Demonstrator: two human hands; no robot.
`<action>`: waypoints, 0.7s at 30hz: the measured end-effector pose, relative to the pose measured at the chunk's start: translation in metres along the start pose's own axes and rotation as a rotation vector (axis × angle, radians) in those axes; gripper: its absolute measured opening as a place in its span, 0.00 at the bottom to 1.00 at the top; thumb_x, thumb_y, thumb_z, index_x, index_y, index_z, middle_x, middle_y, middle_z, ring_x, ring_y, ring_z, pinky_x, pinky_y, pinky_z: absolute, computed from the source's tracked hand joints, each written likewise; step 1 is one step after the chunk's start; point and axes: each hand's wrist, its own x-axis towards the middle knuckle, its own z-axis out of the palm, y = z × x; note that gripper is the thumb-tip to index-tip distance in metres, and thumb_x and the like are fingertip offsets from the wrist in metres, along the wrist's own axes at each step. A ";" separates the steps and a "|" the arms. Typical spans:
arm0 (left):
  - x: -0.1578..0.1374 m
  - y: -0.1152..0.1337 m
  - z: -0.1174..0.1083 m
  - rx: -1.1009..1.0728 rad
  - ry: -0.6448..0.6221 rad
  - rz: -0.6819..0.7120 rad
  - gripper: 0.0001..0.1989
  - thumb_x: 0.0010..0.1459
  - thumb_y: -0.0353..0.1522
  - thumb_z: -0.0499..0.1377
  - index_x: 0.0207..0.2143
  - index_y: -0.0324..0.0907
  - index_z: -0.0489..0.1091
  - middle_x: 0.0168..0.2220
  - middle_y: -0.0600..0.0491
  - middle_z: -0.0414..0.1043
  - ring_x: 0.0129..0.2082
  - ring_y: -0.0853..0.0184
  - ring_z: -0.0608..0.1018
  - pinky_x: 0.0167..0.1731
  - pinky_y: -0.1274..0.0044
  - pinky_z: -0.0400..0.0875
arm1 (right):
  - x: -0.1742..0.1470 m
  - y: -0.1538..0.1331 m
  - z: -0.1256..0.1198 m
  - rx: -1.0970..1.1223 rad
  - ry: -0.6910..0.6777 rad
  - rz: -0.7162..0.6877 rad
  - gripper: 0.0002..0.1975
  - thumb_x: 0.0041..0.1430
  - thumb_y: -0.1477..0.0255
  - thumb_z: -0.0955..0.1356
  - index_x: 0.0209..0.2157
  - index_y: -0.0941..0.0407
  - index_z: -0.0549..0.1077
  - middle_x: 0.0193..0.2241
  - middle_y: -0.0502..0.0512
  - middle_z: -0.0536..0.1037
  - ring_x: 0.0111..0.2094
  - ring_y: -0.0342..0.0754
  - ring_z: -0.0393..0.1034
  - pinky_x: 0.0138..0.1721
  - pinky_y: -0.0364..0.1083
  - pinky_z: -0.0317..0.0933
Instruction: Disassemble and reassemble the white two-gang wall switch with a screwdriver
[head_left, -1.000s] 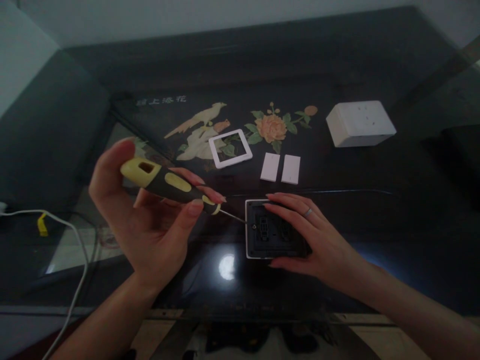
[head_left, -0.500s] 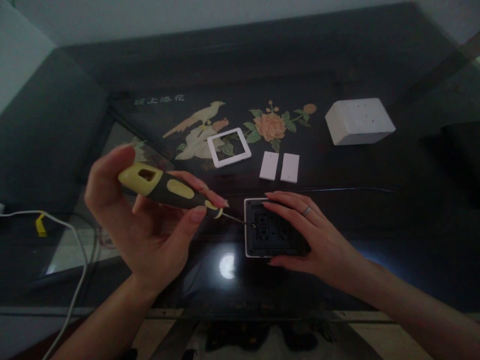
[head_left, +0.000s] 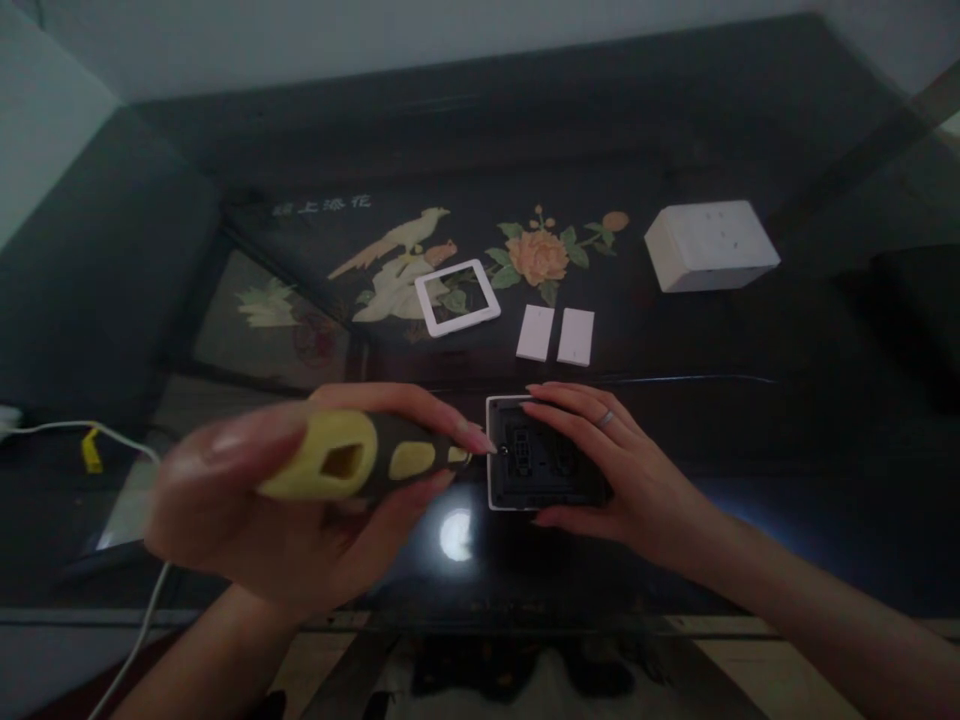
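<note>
My left hand (head_left: 300, 520) is wrapped round a yellow and black screwdriver (head_left: 411, 460), a finger pressed over the butt of its handle. The handle points toward the left edge of a black-backed wall switch module with a white rim (head_left: 511, 490); the shaft and tip are mostly hidden by the handle and fingers. Over the right half of that module lies my right hand (head_left: 630, 470), a ring on one finger, gripping it between fingers on the far edge and thumb on the near edge. A small screw (head_left: 504, 451) shows near the module's left side.
Beyond the module lie a white square frame (head_left: 432, 310) and two white rectangular switch covers (head_left: 535, 333) (head_left: 576, 337). A white socket box (head_left: 712, 246) stands at the back right. On the left a white cable (head_left: 131, 432) with a yellow tag (head_left: 91, 450) crosses the dark glossy table (head_left: 420, 150).
My left hand has swung the screwdriver's handle end lower and nearer to the camera, and its front end has moved right toward the module. My right hand keeps the same hold on the module.
</note>
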 end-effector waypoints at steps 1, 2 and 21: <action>0.003 0.004 -0.001 0.083 -0.089 0.067 0.18 0.48 0.28 0.67 0.43 0.51 0.78 0.35 0.54 0.81 0.26 0.61 0.82 0.21 0.72 0.81 | 0.000 0.000 0.000 0.003 -0.001 0.001 0.38 0.53 0.63 0.75 0.63 0.53 0.59 0.61 0.66 0.66 0.62 0.63 0.60 0.58 0.67 0.61; 0.007 0.008 -0.002 0.111 -0.137 0.119 0.19 0.50 0.29 0.66 0.45 0.52 0.76 0.37 0.54 0.80 0.28 0.60 0.82 0.26 0.69 0.83 | 0.000 -0.001 0.000 0.006 -0.001 0.001 0.38 0.53 0.63 0.75 0.63 0.53 0.59 0.61 0.66 0.66 0.62 0.62 0.60 0.58 0.67 0.61; 0.051 0.021 0.001 -0.009 -0.160 0.316 0.30 0.47 0.22 0.71 0.52 0.47 0.72 0.45 0.50 0.79 0.38 0.59 0.83 0.35 0.68 0.84 | 0.001 0.001 0.003 0.020 0.014 0.002 0.40 0.52 0.65 0.76 0.63 0.54 0.59 0.61 0.65 0.66 0.63 0.60 0.59 0.60 0.66 0.60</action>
